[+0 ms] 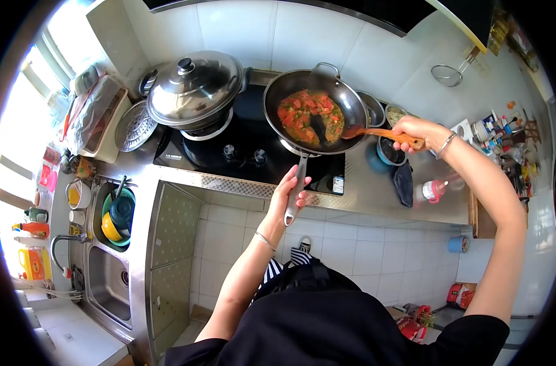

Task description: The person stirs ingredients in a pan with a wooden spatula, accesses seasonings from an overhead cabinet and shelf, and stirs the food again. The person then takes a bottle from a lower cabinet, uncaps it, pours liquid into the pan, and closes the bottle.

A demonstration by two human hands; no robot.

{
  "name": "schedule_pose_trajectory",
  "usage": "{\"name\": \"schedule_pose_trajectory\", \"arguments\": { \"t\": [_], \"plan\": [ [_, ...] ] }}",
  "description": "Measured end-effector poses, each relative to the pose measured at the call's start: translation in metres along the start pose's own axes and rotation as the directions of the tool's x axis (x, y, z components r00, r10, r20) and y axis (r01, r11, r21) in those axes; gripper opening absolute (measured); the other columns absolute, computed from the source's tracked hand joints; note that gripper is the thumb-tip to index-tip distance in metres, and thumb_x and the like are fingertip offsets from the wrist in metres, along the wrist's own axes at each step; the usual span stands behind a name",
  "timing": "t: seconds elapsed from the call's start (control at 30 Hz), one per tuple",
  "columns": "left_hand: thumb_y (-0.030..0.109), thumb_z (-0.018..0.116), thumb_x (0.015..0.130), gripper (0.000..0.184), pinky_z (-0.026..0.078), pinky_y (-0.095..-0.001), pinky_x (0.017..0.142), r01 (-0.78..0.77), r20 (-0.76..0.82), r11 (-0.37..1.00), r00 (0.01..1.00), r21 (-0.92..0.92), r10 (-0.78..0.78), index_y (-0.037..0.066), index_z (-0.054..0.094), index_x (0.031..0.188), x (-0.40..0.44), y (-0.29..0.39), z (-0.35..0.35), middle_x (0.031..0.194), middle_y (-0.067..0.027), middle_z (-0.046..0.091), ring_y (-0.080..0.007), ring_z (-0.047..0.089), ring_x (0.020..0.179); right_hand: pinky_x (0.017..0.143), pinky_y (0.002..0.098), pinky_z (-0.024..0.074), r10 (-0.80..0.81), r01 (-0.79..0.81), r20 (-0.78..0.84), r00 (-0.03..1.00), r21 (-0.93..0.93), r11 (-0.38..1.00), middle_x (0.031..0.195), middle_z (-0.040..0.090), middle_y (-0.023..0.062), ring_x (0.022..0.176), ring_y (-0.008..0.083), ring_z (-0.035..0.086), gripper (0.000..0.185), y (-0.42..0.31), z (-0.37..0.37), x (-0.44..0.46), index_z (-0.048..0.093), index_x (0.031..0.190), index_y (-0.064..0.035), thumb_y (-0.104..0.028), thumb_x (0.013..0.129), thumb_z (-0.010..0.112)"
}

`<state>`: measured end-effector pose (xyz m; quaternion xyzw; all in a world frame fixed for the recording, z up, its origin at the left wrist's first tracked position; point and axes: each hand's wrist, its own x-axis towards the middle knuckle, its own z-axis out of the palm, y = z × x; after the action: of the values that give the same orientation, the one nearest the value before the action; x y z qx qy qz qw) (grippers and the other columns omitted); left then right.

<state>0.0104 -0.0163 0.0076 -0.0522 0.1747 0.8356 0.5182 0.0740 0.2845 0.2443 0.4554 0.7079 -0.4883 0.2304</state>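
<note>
A dark wok sits on the right burner of the stove, with chopped tomato and green bits cooking in it. My left hand is wrapped from below around the wok's grey handle. From the right, my right hand grips a wooden spatula near the end of its handle. The spatula's head reaches over the wok's right rim, close to the food. Just below my right hand stands a small dark pot on the counter.
A large lidded steel pot occupies the left burner of the black stove. A dark cloth and a pink-capped bottle are on the right counter. The sink lies at left, beside a basin of dishes. A strainer hangs on the wall.
</note>
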Motion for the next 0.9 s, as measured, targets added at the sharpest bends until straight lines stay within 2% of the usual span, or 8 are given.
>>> {"name": "schedule_pose_trajectory", "arguments": {
  "t": [0.1,0.27,0.37,0.43,0.53,0.6,0.77,0.9],
  "plan": [
    [0.017,0.046,0.095,0.052,0.04,-0.0193,0.047,0.013,0.002,1.0,1.0,0.021,-0.014,0.022,0.027,0.143,0.001,0.001,-0.002,0.108,-0.0123,0.056,-0.0119,0.046,0.061,0.038,0.0195,0.0455,0.097,-0.093,-0.013,0.995,0.201,0.975,0.068,0.057,0.0043,0.046,0.0053,0.052,0.015,-0.005,-0.015,0.051,0.052,0.084,0.0001,-0.012,0.082,0.045],
    [0.017,0.046,0.095,0.054,0.039,-0.0191,0.046,0.026,0.003,0.999,1.0,0.047,-0.026,0.024,0.025,0.144,0.0,0.003,0.001,0.107,-0.0119,0.054,-0.0116,0.045,0.061,0.037,0.0187,0.0442,-0.043,0.044,-0.014,0.999,0.134,0.99,0.066,0.056,0.0028,0.046,0.0049,0.051,0.011,-0.068,0.006,0.101,0.049,0.081,-0.0022,-0.012,0.081,0.044],
    [0.017,0.047,0.095,0.054,0.039,-0.0192,0.046,0.036,-0.005,0.998,0.999,0.05,-0.036,0.024,0.026,0.144,-0.001,0.004,0.002,0.106,-0.0117,0.054,-0.0118,0.045,0.06,0.037,0.0238,0.043,-0.198,0.188,-0.06,0.978,-0.144,0.972,0.063,0.056,0.0055,0.045,0.0099,0.052,0.012,-0.104,0.042,0.094,0.051,0.079,0.0,-0.01,0.081,0.044],
    [0.017,0.047,0.095,0.053,0.039,-0.0192,0.046,0.035,0.0,0.999,0.999,0.037,-0.035,0.025,0.027,0.143,0.001,0.002,-0.002,0.106,-0.0115,0.054,-0.0119,0.044,0.06,0.037,0.0295,0.0419,-0.294,0.212,-0.046,0.955,-0.585,0.783,0.061,0.056,0.009,0.046,0.0155,0.052,0.018,-0.117,0.066,0.093,0.054,0.075,0.0031,-0.012,0.083,0.046],
    [0.017,0.047,0.095,0.052,0.039,-0.0196,0.046,0.028,0.005,0.999,1.0,0.042,-0.029,0.025,0.028,0.143,0.002,0.003,-0.002,0.105,-0.0111,0.054,-0.012,0.044,0.06,0.042,0.0361,0.0456,-0.431,0.304,0.01,0.902,-0.723,0.62,0.063,0.06,0.0136,0.048,0.0222,0.057,0.033,-0.102,0.109,0.093,0.061,0.081,0.0054,-0.026,0.088,0.052],
    [0.017,0.047,0.095,0.051,0.039,-0.02,0.046,0.028,-0.008,0.998,1.0,0.054,-0.028,0.024,0.029,0.142,0.002,0.002,-0.001,0.104,-0.0105,0.054,-0.0119,0.044,0.06,0.074,0.0408,0.0522,-0.522,0.251,0.053,0.851,-0.915,0.315,0.091,0.067,0.0198,0.086,0.0334,0.066,0.035,-0.086,0.13,0.061,0.066,0.101,-0.0019,-0.031,0.088,0.052],
    [0.017,0.046,0.095,0.051,0.038,-0.0205,0.046,0.044,-0.014,0.997,0.999,0.067,-0.043,0.024,0.029,0.142,0.003,0.001,-0.005,0.105,-0.0102,0.054,-0.0122,0.044,0.06,0.077,0.0457,0.0498,-0.606,0.27,0.155,0.78,-0.957,0.103,0.091,0.067,0.016,0.088,0.0351,0.063,0.032,-0.014,0.113,0.022,0.063,0.111,-0.0124,-0.025,0.084,0.05],
    [0.017,0.045,0.095,0.05,0.038,-0.0206,0.046,0.026,-0.007,0.998,1.0,0.06,-0.026,0.024,0.029,0.142,0.003,0.0,-0.005,0.105,-0.0101,0.054,-0.0126,0.044,0.06,0.078,0.0439,0.0499,-0.542,0.282,0.136,0.829,-0.94,0.194,0.096,0.067,0.0098,0.087,0.0319,0.064,0.038,-0.013,0.069,-0.057,0.059,0.121,-0.0187,-0.027,0.086,0.051]
  ]
}}
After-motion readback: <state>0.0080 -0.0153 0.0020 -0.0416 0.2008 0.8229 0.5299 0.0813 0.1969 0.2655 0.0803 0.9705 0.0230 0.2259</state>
